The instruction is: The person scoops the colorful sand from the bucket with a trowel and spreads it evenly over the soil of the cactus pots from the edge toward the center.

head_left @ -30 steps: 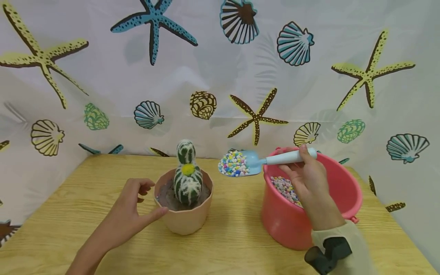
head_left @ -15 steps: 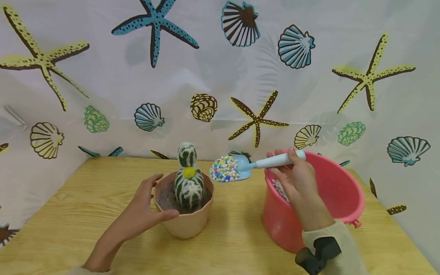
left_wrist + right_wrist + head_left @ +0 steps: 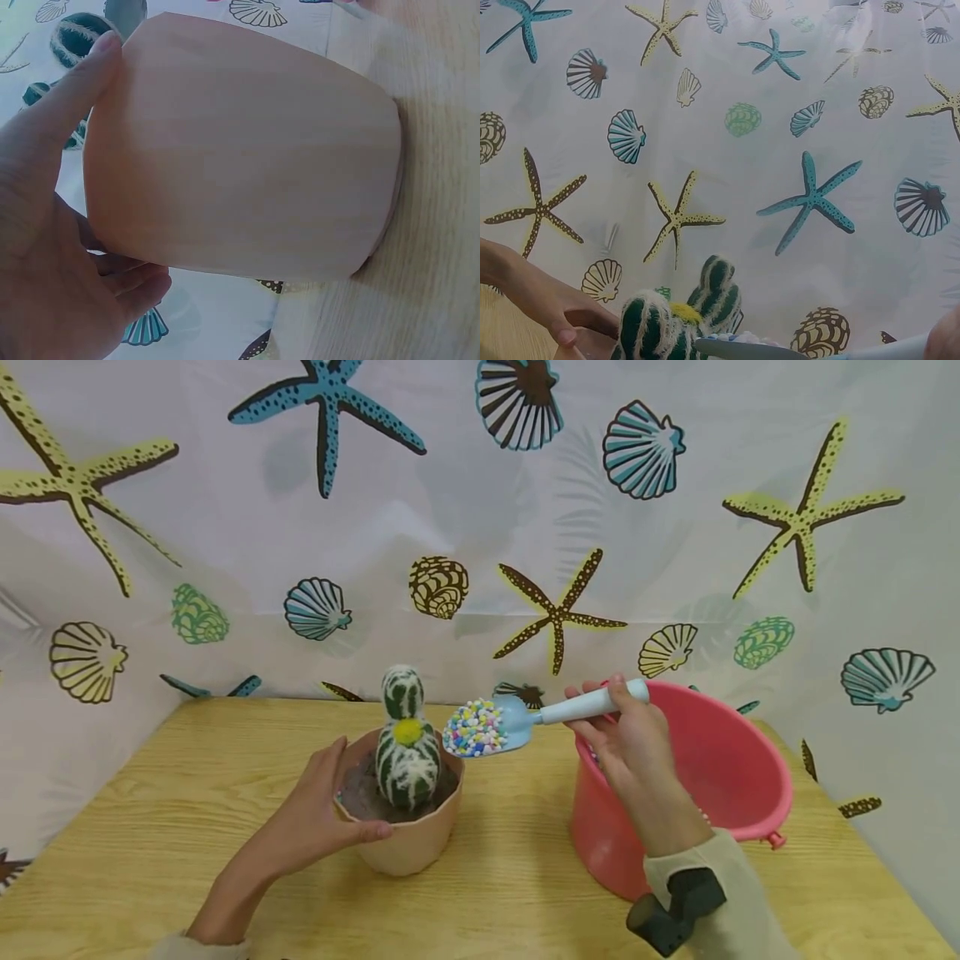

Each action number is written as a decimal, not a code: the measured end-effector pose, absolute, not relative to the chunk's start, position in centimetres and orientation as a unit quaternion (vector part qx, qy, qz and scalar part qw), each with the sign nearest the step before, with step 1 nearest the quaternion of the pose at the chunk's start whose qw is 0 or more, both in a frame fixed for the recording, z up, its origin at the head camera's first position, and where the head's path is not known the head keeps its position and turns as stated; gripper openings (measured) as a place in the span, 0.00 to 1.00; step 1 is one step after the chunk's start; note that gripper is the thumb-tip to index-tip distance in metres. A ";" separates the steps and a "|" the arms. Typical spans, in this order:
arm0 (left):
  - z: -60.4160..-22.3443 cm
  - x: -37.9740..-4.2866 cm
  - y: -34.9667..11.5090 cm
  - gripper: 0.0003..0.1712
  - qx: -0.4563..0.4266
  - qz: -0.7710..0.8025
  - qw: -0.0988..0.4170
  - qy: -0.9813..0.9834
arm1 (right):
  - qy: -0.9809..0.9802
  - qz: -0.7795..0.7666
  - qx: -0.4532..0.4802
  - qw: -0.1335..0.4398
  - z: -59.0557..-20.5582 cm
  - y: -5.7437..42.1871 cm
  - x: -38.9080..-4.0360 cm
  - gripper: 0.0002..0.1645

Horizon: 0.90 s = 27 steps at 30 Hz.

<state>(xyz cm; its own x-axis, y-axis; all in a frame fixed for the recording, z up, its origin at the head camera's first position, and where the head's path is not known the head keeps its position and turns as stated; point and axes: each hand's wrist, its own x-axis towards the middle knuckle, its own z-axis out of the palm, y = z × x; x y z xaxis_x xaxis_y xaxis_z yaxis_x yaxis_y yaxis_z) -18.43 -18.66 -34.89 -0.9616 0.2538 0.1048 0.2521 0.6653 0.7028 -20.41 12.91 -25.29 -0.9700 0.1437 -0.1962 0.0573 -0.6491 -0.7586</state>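
Observation:
My right hand (image 3: pixel 637 747) holds a light blue trowel (image 3: pixel 516 723) by its handle, level in the air, its blade heaped with multicoloured pebbles (image 3: pixel 475 728). The blade's tip overlaps the right rim of a peach flowerpot (image 3: pixel 411 845) in the head view. A green-and-white cactus (image 3: pixel 408 772) with a yellow flower stands upright in the pot's grey soil. My left hand (image 3: pixel 318 810) grips the pot's left side, thumb at the near rim and fingers round the far side. Seen from the left wrist, the pot wall (image 3: pixel 240 157) lies between thumb and curled fingers.
A pink bucket (image 3: pixel 609 827) stands to the right beneath my right forearm, most of its contents hidden by that arm. Both containers sit on a wood-grain table (image 3: pixel 510 893). Behind hangs a white cloth (image 3: pixel 480 518) printed with shells and starfish.
The loaded trowel has moved left from beside the bucket to the pot's right rim. My left hand has come in from beside the pot and taken hold of its rim.

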 end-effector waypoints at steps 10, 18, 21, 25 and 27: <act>-34.6 -18.4 -18.7 0.72 0.140 0.377 -0.010 0.915 | -0.449 0.887 -0.105 0.030 -25.5 12.3 -20.5 0.12; -34.3 -18.5 -18.6 0.72 0.140 0.377 0.002 0.915 | -0.471 0.876 -0.096 0.029 -25.6 12.2 -20.5 0.13; -34.3 -18.5 -18.7 0.72 0.140 0.378 0.001 0.915 | -0.475 0.875 -0.086 0.030 -25.7 12.1 -20.5 0.07; -34.6 -18.4 -18.7 0.72 0.140 0.382 -0.001 0.914 | -0.490 0.868 -0.073 0.032 -26.0 11.8 -20.5 0.06; -34.8 -18.4 -18.7 0.72 0.139 0.382 -0.002 0.914 | -0.499 0.863 -0.067 0.031 -26.2 11.7 -20.5 0.06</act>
<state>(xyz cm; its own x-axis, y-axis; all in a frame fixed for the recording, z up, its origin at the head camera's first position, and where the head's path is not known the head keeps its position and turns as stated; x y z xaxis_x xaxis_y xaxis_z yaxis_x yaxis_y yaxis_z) -18.40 -18.75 -34.81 -0.9616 0.2516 0.1096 0.2548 0.6699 0.6974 -20.51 11.66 -26.23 -0.9891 0.1209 -0.0843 0.0128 -0.4993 -0.8663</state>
